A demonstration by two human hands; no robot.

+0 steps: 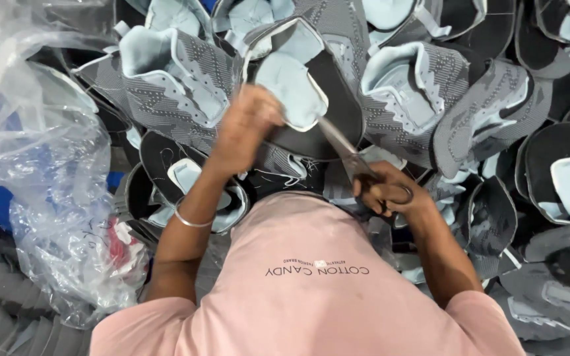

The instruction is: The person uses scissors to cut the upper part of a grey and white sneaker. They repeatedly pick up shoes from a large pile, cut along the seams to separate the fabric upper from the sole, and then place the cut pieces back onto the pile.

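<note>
The shoe upper (311,86) sits pinched in your left hand (245,125); your right hand (384,191) grips scissors (357,161) touching it.

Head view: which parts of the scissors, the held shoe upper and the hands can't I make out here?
- Scissors, head view: the blade tips are hidden behind the held shoe upper, so the cut point is unseen.
- Left hand: seen from the back; its fingers are hidden under the upper.
- Right hand: fingers curl through the handles, partly hidden.
- Plastic bag: the contents are blurred by crumpled film.
</note>
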